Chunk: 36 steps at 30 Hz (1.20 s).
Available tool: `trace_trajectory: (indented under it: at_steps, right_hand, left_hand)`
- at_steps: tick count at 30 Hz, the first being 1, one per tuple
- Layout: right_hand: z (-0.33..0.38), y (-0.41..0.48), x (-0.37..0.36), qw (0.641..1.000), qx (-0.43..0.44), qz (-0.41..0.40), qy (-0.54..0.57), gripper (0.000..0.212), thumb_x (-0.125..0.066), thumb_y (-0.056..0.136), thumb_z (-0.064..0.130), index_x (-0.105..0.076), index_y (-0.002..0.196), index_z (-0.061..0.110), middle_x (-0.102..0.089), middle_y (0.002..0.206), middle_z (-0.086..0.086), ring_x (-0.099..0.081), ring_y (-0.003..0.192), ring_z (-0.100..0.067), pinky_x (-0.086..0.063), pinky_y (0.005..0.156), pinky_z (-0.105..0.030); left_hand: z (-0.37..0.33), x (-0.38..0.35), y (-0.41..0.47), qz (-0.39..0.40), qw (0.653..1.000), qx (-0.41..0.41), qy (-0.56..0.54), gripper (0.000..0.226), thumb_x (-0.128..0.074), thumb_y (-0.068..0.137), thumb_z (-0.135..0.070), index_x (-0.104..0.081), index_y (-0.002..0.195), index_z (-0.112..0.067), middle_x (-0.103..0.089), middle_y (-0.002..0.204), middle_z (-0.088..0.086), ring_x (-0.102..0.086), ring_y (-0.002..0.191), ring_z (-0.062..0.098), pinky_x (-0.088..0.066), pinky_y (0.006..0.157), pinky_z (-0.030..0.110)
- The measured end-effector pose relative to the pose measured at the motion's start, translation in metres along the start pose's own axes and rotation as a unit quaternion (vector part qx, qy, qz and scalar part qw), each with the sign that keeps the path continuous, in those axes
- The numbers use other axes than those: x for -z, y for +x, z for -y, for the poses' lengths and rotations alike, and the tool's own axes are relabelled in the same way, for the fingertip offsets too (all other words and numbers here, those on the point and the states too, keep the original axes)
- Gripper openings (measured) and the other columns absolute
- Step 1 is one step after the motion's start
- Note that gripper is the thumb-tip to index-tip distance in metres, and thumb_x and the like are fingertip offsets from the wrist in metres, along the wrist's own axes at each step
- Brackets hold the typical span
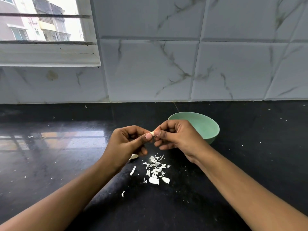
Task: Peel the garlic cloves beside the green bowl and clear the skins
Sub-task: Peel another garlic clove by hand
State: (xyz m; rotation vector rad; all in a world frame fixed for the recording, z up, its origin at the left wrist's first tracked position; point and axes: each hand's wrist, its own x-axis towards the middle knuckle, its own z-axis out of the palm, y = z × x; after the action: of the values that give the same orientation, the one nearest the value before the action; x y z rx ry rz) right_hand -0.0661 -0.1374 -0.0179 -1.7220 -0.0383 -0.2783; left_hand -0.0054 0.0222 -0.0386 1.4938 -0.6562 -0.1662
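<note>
A small pale garlic clove (152, 133) is held above the black counter, mostly hidden by fingertips. My left hand (128, 142) pinches it from the left and my right hand (175, 136) pinches it from the right, thumbs meeting at the clove. Behind my right hand stands the green bowl (208, 129), its inside partly hidden. Below the hands lies a scatter of white garlic skins (155, 170) on the counter. A larger white piece (134, 156) peeks out under my left hand; whether it is a clove or skin I cannot tell.
The glossy black counter (66, 155) runs left and right, dotted with tiny white flecks. A marble-tiled wall (183, 64) closes the back, with a window (43, 22) at upper left. One stray skin (123, 193) lies nearer to me.
</note>
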Motion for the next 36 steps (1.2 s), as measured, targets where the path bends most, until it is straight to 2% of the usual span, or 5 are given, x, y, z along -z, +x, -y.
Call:
trace_trajectory:
  at_steps: [5,12,21,30,36]
  right_hand:
    - [0.001,0.000,-0.001,0.998,-0.055,0.000,0.029,0.012,-0.063,0.088,0.009,-0.063,0.076,0.008,-0.063,0.060,-0.002,-0.063,0.052,-0.010,-0.054,0.051,-0.022]
    - [0.004,-0.004,-0.005,0.945,0.034,-0.036,-0.324,0.019,-0.056,0.093,0.031,-0.059,0.081,0.016,-0.060,0.062,-0.007,-0.054,0.051,-0.015,-0.048,0.054,-0.035]
    - [0.006,-0.002,-0.008,0.981,-0.189,0.027,0.029,0.029,-0.045,0.092,0.016,-0.044,0.064,0.017,-0.041,0.055,0.005,-0.031,0.041,-0.005,-0.018,0.035,-0.016]
    - [0.003,-0.002,0.003,0.980,-0.033,-0.014,-0.197,0.009,-0.059,0.090,0.002,-0.063,0.091,0.010,-0.063,0.077,-0.006,-0.067,0.061,-0.019,-0.055,0.047,-0.026]
    - [0.003,-0.002,0.002,0.974,0.033,0.024,-0.222,0.019,-0.065,0.085,0.002,-0.069,0.097,0.016,-0.072,0.087,-0.007,-0.071,0.076,-0.016,-0.058,0.059,-0.026]
  left_hand:
    - [0.002,-0.002,-0.003,-0.014,0.997,-0.032,0.064,0.019,-0.072,0.069,-0.030,-0.073,0.077,-0.013,-0.069,0.064,0.010,-0.062,0.049,0.021,-0.052,0.054,0.038]
    - [0.003,-0.001,-0.003,-0.049,0.988,-0.057,0.132,0.004,-0.076,0.075,-0.022,-0.073,0.074,-0.019,-0.069,0.060,0.009,-0.065,0.050,0.023,-0.053,0.054,0.052]
    - [0.001,-0.002,-0.005,-0.060,0.979,-0.105,0.164,0.007,-0.078,0.075,-0.012,-0.074,0.076,-0.017,-0.069,0.061,0.002,-0.066,0.049,0.022,-0.053,0.049,0.041]
    - [0.004,0.000,0.003,-0.036,0.997,0.064,0.016,0.002,-0.071,0.079,-0.007,-0.072,0.078,-0.007,-0.068,0.062,0.003,-0.060,0.044,0.014,-0.048,0.046,0.019]
    - [0.005,-0.001,0.004,0.000,0.990,0.136,-0.035,0.007,-0.065,0.083,-0.009,-0.069,0.080,-0.005,-0.070,0.065,0.003,-0.056,0.042,0.009,-0.047,0.043,0.017]
